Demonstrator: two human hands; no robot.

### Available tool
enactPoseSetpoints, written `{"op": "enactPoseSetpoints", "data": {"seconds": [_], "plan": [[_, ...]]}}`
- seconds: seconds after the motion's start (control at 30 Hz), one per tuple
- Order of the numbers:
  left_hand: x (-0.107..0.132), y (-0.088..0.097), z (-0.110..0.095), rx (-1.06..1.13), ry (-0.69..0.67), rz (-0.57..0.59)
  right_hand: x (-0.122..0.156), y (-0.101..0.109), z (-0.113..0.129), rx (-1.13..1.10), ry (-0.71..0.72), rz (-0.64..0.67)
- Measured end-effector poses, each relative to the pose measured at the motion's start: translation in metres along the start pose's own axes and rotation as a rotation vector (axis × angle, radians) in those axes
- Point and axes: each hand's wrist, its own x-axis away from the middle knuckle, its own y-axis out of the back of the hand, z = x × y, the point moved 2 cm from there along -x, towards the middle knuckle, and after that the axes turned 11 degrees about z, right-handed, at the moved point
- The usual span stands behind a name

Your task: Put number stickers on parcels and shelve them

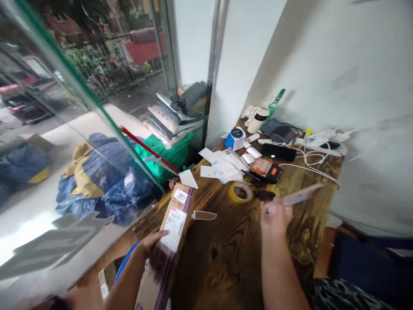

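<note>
My left hand gripped a long cardboard parcel by its near side, fingers curled over the printed label; the parcel lay tilted across the left edge of the wooden tabletop, its far end pointing away from me. My right hand was raised above the tabletop, closed around a thin, flat, pale object that stuck out to the right of the fingers; motion blur kept me from telling what it was. A small clear piece lay between my two hands, just beside the parcel. A roll of yellow tape sat just beyond my right hand, with an orange and black device and loose white papers further out. A black phone and white cables lay well beyond, near the wall.
</note>
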Motion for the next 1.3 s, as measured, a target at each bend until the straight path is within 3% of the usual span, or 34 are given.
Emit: {"op": "enactPoseSetpoints", "data": {"seconds": [0.07,0.1,0.2,0.3,0.5,0.7,0.83,0.97,1.13,1.3], "plan": [[0.037,0.005,0.002,0.019,-0.058,-0.005,0.075,-0.021,0.021,-0.545,0.011,0.267],[0.056,0.008,0.002,0.026,-0.108,-0.030,0.112,-0.027,0.030,-0.693,-0.021,0.412],[0.122,0.016,0.000,0.041,-0.266,-0.162,0.210,-0.027,0.045,-0.869,-0.157,0.703],[0.198,0.025,0.010,0.052,-0.376,-0.280,0.280,-0.016,0.040,-0.914,-0.214,0.881],[0.340,0.044,0.065,0.012,-0.558,-0.437,0.390,0.004,0.037,-0.905,-0.405,1.018],[0.452,0.052,0.127,-0.009,-0.638,-0.466,0.496,0.047,0.053,-0.848,-0.460,1.050],[0.507,0.044,0.157,-0.001,-0.662,-0.462,0.557,0.080,0.061,-0.883,-0.517,1.102],[0.544,0.034,0.180,0.022,-0.671,-0.479,0.602,0.107,0.077,-0.894,-0.542,1.189],[0.579,0.027,0.205,0.038,-0.729,-0.508,0.635,0.130,0.093,-0.892,-0.484,1.305],[0.605,0.015,0.234,0.080,-0.814,-0.565,0.654,0.150,0.089,-0.837,-0.408,1.367]]}}
